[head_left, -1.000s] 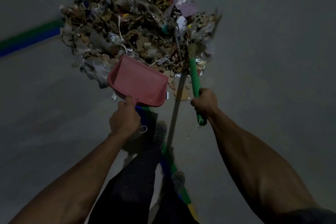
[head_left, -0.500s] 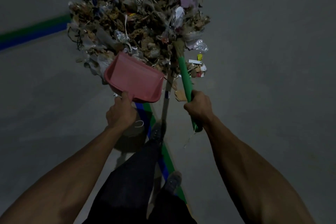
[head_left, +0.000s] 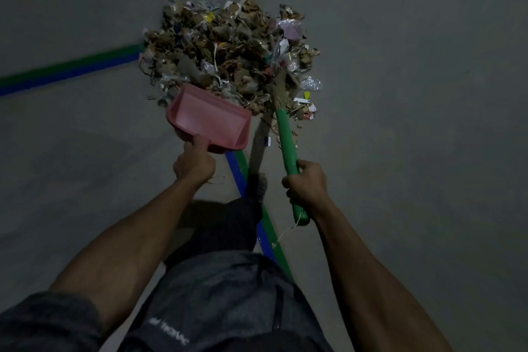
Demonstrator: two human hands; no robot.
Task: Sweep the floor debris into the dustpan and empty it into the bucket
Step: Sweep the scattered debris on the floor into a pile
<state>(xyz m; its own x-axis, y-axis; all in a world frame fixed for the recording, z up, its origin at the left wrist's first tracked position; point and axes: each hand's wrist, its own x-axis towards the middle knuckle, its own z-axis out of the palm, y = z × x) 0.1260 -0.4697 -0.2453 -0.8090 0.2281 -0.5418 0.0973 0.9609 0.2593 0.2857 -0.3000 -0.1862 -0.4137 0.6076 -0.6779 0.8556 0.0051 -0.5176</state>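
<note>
Single head-worn view, angled forward and down, close over hands [head_left: 251, 177] and floor [head_left: 414, 123].

I see L hand [head_left: 194, 166] gripping pink dustpan [head_left: 210, 120] at debris pile [head_left: 228, 51] edge; R hand [head_left: 305, 183] gripping green broom handle [head_left: 286, 143], bristles in pile on floor [head_left: 414, 123].

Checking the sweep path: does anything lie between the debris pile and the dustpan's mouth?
Nothing visible does. The debris pile already meets the open front edge of the pink dustpan, and the broom sits at the pile's right side, not between them.
</note>
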